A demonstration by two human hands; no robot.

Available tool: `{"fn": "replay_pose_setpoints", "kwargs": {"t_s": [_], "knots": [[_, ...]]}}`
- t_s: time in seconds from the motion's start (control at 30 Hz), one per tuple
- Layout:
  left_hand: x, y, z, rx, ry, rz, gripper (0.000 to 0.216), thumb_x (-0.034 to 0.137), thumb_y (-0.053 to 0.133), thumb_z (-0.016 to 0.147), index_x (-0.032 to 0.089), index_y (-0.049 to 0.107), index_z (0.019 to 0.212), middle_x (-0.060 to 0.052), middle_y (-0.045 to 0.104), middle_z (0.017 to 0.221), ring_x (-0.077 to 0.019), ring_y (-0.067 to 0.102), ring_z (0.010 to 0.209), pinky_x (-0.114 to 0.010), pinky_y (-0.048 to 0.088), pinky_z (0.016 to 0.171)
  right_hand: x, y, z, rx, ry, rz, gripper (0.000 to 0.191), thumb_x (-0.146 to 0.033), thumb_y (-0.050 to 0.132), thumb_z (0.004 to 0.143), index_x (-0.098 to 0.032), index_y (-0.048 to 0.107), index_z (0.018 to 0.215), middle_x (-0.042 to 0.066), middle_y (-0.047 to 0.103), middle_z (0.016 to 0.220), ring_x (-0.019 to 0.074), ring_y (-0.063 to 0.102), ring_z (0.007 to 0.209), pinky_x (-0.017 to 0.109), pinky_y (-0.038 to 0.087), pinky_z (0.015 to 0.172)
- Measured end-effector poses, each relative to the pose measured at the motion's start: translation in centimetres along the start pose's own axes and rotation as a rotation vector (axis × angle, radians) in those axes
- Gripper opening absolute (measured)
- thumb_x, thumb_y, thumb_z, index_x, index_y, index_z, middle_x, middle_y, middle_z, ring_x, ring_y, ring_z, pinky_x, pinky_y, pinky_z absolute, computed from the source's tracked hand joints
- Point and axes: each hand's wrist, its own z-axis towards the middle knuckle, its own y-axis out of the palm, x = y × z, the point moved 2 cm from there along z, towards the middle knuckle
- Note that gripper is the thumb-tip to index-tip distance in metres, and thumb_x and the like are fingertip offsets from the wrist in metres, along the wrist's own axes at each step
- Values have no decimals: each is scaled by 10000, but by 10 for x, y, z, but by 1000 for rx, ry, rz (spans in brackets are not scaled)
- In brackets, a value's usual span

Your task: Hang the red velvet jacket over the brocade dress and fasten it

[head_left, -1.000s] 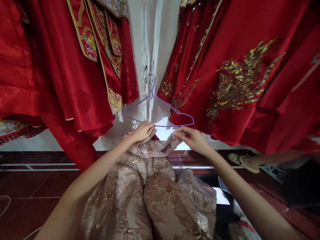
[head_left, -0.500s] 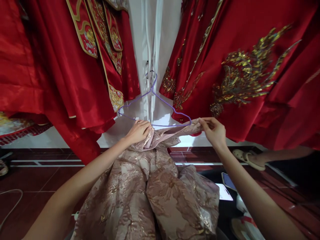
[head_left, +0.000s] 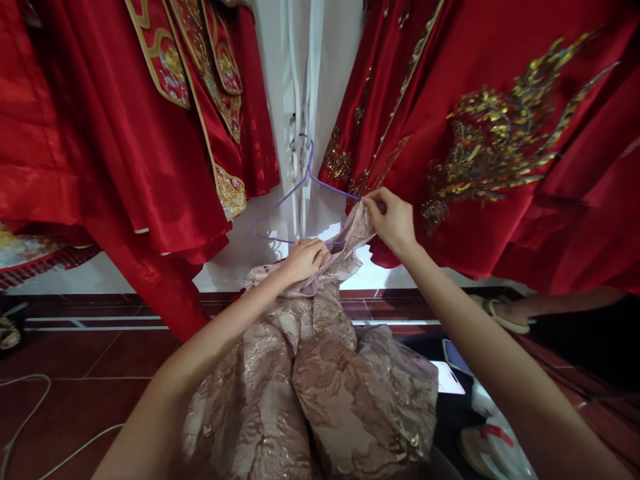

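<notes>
A pale pink brocade garment (head_left: pixel 320 393) with gold flower patterns hangs down in front of me. My left hand (head_left: pixel 303 259) is closed on its upper edge, together with the bottom bar of a thin purple wire hanger (head_left: pixel 285 200). My right hand (head_left: pixel 393 219) pinches a corner of the same garment and holds it up against the hanger's right shoulder. The hanger's hook sits near white cords on the wall behind.
Red satin robes with gold embroidery hang to the left (head_left: pixel 125 133) and right (head_left: pixel 500 133). A white wall (head_left: pixel 330 80) shows between them. The floor is dark red tile (head_left: pixel 75 360) with a white cable. Another person's sandalled foot (head_left: pixel 505 313) and a phone (head_left: pixel 453 357) lie at right.
My right hand has lifted the garment's corner up and to the left, onto the hanger's right shoulder. My left hand has shifted slightly right along the bottom bar. The hanger has tilted.
</notes>
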Motion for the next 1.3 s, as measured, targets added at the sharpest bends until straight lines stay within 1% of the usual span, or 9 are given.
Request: {"fn": "replay_pose_setpoints", "kwargs": {"t_s": [0.13,0.27,0.33,0.47,0.53,0.63,0.77,1.0,1.3], "knots": [[13,13,9,98,-63,-121,199,228,389,933,189,550,823,-31,634,890,-170,565,846,-319,384,785,2,22,17,-16,-31,24,262,-437,416,914,-214,548,955,88,641,900,258,600,849,441,448,828],[9,-5,7,201,-37,-260,232,265,342,958,201,550,876,-45,638,953,-164,574,903,-315,413,840,10,23,23,18,-5,99,326,-502,401,911,-218,508,1030,76,612,901,241,593,810,455,433,845],[-13,-23,0,306,-125,-300,236,284,343,956,203,556,894,-57,640,969,-163,578,927,-299,430,841,12,20,27,23,4,127,358,-538,412,897,-227,499,1054,64,603,901,222,584,780,436,438,834],[-89,-51,-34,671,-646,-209,199,247,394,899,188,584,888,-69,655,943,-181,596,903,-287,436,832,18,19,37,27,24,157,405,-585,467,856,-230,511,1047,31,587,812,193,558,715,401,446,808],[-124,-52,-54,677,-888,-243,167,206,435,840,178,599,847,-74,669,915,-189,608,871,-269,442,783,22,21,39,21,38,179,427,-600,490,838,-230,515,1049,3,561,737,184,545,681,396,449,794],[-153,-44,-76,601,-1036,-306,149,230,479,788,171,610,751,-81,682,848,-192,607,787,-252,434,671,27,26,39,15,54,204,447,-601,507,829,-225,515,1071,-29,511,654,172,526,637,402,446,796],[-159,-34,-85,572,-1096,-342,145,228,492,755,163,612,706,-74,684,774,-174,594,697,-239,404,586,30,29,38,5,54,236,451,-581,508,839,-221,507,1111,-35,487,634,169,523,635,400,441,797],[-159,-30,-89,521,-1126,-356,130,196,523,713,157,587,607,-69,648,654,-189,583,665,-261,394,577,29,30,37,0,58,216,474,-603,480,843,-233,494,1137,-26,509,647,163,514,601,392,445,761],[-158,-47,-81,578,-862,-392,209,294,463,843,187,631,908,-45,684,994,-152,606,895,-218,443,810,28,32,33,17,52,229,418,-586,499,838,-239,511,1070,-22,508,683,165,527,630,379,446,771]]}}
